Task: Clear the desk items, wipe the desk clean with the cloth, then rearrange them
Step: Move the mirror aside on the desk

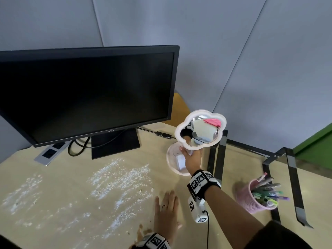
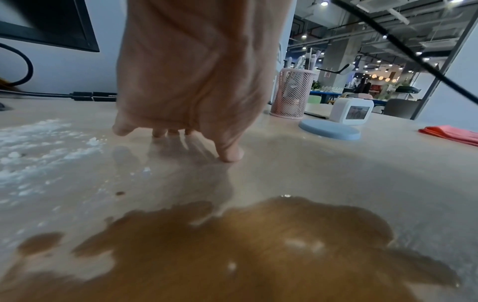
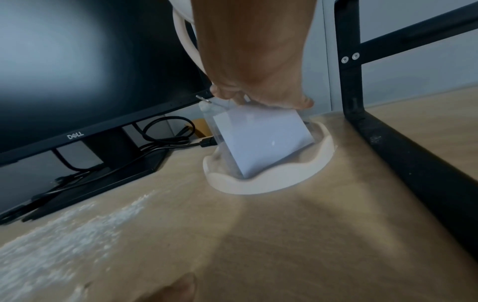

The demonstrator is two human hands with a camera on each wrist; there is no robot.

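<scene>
A cloud-shaped pink-white stand mirror stands right of the monitor, its round base at the desk surface. My right hand grips the stem just under the mirror frame. A white card block leans in the base tray, right below my right hand. My left hand lies flat on the desk with fingers straight, fingertips touching the surface. White powder is scattered over the desk. A brown liquid spill lies by my left wrist.
A black Dell monitor with cables stands at the back. A pink mesh pen holder full of pens sits right, beside black metal frames. In the left wrist view a pink cloth, white clock and blue disc lie further right.
</scene>
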